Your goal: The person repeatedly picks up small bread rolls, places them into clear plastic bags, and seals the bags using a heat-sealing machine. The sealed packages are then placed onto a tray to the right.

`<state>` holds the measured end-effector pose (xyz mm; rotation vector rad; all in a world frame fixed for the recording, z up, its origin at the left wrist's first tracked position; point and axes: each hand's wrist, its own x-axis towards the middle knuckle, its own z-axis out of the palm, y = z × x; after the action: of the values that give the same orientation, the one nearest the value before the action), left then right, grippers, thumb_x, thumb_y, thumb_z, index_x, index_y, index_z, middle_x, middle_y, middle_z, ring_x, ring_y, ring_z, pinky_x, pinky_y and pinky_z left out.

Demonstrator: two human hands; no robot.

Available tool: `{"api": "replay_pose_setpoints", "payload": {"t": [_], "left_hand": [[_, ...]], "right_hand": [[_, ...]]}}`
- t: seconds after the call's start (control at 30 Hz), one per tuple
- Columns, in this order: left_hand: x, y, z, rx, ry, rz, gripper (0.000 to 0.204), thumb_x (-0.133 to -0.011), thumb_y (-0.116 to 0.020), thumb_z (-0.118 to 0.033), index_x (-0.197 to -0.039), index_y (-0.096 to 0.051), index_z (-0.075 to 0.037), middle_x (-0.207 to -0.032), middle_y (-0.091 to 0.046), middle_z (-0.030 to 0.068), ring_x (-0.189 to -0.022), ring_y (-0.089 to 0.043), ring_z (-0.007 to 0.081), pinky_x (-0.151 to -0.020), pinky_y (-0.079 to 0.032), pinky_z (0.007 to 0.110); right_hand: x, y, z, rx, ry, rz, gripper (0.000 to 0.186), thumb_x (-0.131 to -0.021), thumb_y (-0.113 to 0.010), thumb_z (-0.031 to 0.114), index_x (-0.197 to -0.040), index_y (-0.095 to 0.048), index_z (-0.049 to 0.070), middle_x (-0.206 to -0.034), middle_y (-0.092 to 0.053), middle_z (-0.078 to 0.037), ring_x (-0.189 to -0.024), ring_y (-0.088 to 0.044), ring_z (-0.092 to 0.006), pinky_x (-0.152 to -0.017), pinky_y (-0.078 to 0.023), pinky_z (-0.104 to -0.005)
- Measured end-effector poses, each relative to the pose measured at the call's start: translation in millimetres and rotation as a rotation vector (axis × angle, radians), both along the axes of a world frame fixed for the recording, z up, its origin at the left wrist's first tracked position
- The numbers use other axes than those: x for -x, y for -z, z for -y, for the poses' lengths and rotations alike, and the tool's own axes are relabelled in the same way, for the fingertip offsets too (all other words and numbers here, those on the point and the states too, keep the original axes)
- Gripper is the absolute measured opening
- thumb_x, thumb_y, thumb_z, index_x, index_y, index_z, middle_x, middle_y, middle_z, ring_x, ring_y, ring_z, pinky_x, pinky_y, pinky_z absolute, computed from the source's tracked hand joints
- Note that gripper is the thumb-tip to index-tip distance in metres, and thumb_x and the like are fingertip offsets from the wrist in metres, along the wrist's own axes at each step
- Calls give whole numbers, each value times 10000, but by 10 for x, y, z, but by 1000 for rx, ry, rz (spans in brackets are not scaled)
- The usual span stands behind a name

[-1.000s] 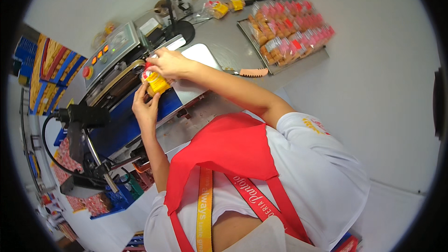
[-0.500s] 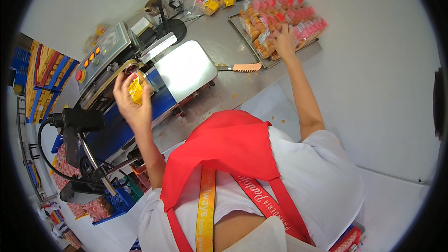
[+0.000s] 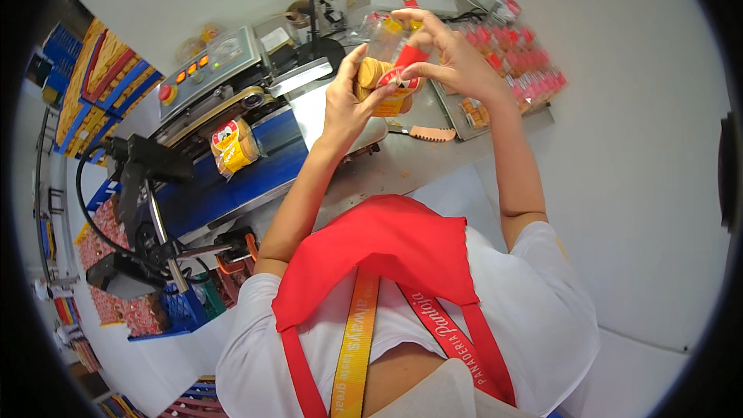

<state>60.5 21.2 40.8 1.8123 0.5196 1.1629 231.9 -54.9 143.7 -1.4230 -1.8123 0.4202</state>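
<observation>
My left hand (image 3: 348, 108) is closed round a clear bag of round golden biscuits (image 3: 371, 73) with a red and yellow label, holding it up above the pale metal plate of the sealing machine. My right hand (image 3: 460, 66) meets it from the right, fingers bent and thumb pressed at the bag's upper part, where clear film stands up. Its fingertips partly cover the red of the label. On the blue conveyor belt (image 3: 282, 143) lies another biscuit pack (image 3: 234, 147), touched by neither hand.
A tray (image 3: 464, 136) at the right carries several pink-topped packs (image 3: 526, 85). Beside it lies a knife with a salmon handle (image 3: 432, 134). The sealing machine's control panel (image 3: 213, 66) stands behind the belt. A black camera arm (image 3: 155, 162) juts in at left; a lamp base (image 3: 321, 54) stands at back.
My left hand has left the pack on the belt and moved right. My right hand has come from the tray with another biscuit bag, and now both hands hold it.
</observation>
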Motion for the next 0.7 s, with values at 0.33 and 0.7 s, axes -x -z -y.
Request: {"api": "replay_pose_setpoints", "payload": {"t": [0.33, 0.7], "left_hand": [[536, -95, -106, 354, 84, 192, 749, -745, -775, -71, -1373, -367, -59, -1050, -661, 81, -977, -622, 143, -909, -466, 274], [861, 680, -605, 198, -108, 120, 673, -753, -780, -177, -1303, -411, -56, -1266, -585, 40, -1136, -515, 110, -843, -394, 250]], "right_hand": [[83, 548, -323, -268, 15, -269, 700, -729, -787, 187, -1264, -343, 109, -987, -633, -36, -951, -575, -149, -903, -435, -356], [723, 1618, -809, -126, -44, -538, 539, -814, -654, -25, -1152, -242, 55, -1142, -609, -178, -1033, -603, -229, -896, -491, -360]]}}
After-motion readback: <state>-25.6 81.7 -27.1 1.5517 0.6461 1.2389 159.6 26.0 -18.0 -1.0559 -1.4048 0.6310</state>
